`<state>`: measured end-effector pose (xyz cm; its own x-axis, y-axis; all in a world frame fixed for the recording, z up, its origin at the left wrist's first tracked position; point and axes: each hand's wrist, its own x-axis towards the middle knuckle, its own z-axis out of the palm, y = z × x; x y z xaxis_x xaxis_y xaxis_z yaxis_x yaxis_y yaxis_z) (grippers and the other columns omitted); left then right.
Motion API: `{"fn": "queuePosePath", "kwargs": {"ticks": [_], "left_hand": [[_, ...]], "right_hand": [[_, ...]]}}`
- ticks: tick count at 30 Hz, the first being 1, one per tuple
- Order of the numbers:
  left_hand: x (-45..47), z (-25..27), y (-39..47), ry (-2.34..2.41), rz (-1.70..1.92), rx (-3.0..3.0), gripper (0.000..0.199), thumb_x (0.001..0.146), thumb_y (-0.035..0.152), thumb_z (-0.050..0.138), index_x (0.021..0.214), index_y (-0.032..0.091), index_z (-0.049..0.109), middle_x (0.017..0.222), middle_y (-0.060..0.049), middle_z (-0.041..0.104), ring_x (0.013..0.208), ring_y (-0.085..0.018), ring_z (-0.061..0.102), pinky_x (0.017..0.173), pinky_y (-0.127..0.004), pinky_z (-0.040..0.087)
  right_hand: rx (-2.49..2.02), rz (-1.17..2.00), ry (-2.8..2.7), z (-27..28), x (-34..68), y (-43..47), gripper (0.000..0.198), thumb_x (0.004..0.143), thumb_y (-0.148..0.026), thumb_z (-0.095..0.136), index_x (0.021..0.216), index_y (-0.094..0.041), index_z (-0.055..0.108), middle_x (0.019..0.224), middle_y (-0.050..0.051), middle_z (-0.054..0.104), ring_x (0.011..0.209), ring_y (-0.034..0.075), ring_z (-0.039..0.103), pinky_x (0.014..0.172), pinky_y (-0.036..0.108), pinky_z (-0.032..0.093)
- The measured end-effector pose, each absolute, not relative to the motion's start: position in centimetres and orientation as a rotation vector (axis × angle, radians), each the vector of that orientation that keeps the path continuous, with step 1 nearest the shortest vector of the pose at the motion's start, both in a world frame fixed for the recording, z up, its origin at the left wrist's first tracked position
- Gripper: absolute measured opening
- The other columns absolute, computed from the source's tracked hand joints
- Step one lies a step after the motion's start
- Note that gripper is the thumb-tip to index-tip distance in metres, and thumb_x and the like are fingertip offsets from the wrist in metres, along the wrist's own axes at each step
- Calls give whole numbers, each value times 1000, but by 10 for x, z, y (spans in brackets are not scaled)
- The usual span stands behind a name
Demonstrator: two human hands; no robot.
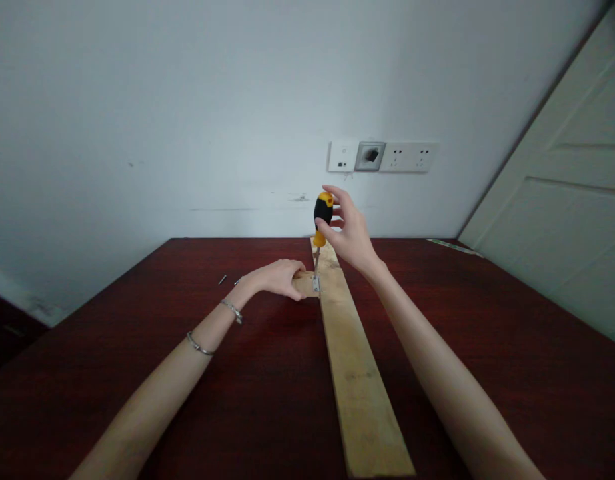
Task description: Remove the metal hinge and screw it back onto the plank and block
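My right hand (348,230) grips the black and yellow handle of a screwdriver (323,210), which stands nearly upright. The screwdriver's tip meets a small metal hinge or bracket (315,285); which of the two I cannot tell. That metal piece lies where a short wooden block (303,285) adjoins the left edge of a long wooden board (360,373). Around the short block, thumb on the near side and fingers on the far side, my left hand (280,279) is closed. Part of the block is hidden under the left hand.
A screw (222,280) lies on the dark red table (227,400) left of my left hand, with another small metal piece (238,280) partly hidden by the wrist. Behind the table rises a white wall with sockets (405,157). A white panelled door (562,180) stands at the right.
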<state>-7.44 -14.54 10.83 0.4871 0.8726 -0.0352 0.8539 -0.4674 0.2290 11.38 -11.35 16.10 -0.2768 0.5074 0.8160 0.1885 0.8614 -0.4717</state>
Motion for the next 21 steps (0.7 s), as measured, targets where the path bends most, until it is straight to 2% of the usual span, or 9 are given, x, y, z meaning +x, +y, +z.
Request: {"fn": "queuePosePath", "kwargs": {"ticks": [5,10,17,21], "left_hand": [[-73,110,-147,1486,144,2521,56,64,42,71,112,13,60,106,-9,67,92,-23,62,75,-29,43],[-68,113,-151,1475,124,2533,55,64,43,70,110,13,61,103,-8,68,88,-22,62,71,-28,42],[-69,113,-150,1458,141,2530,52,65,43,69,108,13,61,101,-7,68,86,-21,62,69,-27,41],[-70,112,-150,1467,134,2533,53,66,45,69,108,13,61,100,-8,68,86,-21,62,69,-27,41]], "right_hand": [[-528,330,-1843,160,113,-117,54,82,-26,56,134,-28,42,135,11,45,113,27,52,79,41,58],[-591,227,-1825,158,112,-114,59,78,-35,67,133,-29,44,128,10,45,97,23,55,74,42,59],[-540,351,-1837,156,111,-109,61,86,-27,50,144,-31,28,131,9,51,93,22,60,75,40,58],[-571,294,-1838,159,113,-113,58,82,-30,59,137,-30,40,135,9,48,95,22,58,73,38,58]]}}
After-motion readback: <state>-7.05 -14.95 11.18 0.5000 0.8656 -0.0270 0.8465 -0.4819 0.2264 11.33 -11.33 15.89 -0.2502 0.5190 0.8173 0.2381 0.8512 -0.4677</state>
